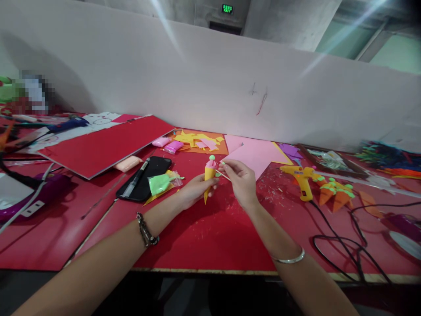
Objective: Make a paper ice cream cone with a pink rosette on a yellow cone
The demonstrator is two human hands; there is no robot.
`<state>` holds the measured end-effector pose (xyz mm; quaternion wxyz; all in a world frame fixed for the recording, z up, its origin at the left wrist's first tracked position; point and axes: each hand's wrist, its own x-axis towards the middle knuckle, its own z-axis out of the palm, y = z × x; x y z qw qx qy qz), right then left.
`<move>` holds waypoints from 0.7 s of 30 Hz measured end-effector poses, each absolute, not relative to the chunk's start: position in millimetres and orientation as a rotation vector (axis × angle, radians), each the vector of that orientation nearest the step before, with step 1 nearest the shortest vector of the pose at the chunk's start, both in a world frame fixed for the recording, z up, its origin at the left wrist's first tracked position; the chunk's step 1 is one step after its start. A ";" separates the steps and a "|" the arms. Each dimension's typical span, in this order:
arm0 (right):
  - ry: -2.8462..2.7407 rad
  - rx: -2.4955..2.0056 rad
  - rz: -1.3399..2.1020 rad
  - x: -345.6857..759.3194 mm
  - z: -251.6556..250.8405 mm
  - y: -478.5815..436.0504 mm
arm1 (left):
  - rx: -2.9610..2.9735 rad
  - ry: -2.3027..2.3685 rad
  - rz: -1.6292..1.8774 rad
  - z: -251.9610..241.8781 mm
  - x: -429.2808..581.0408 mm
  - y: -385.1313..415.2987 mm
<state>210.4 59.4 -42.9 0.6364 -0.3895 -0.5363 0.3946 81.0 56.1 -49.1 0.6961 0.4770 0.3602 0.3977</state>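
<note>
Our left hand [196, 189] grasps the yellow cone [208, 174] nearly upright over the red table [197, 241], presumably to present its pink top [211, 163]. Just right of the cone, our right hand [241, 180] pinches a thin stick [225, 176], likely for fine control; the glue gun [303, 182] sits well right of the cone, leaving us room.
</note>
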 end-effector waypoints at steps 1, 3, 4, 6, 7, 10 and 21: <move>-1.258 -0.880 0.889 209.1 -41.8 57.2 | 1.070 0.808 0.884 -49.0 81.5 55.4; -1.363 -0.884 0.812 206.9 -40.1 52.9 | 1.077 0.804 0.882 -49.2 82.2 54.1; -1.421 -0.893 0.756 206.1 -39.6 51.1 | 1.087 0.803 0.887 -49.5 82.4 53.7; -1.516 -0.906 0.659 205.2 -39.4 48.9 | 1.124 0.802 0.894 -50.1 82.7 53.2; -1.544 -0.910 0.630 205.1 -39.6 48.4 | 1.145 0.802 0.901 -50.4 82.8 53.2; -1.554 -0.913 0.603 205.5 -40.5 48.7 | 1.196 0.809 0.925 -51.4 82.9 53.9; -1.669 -0.916 0.390 209.1 -36.0 49.0 | 1.306 0.799 0.973 -53.9 84.3 53.6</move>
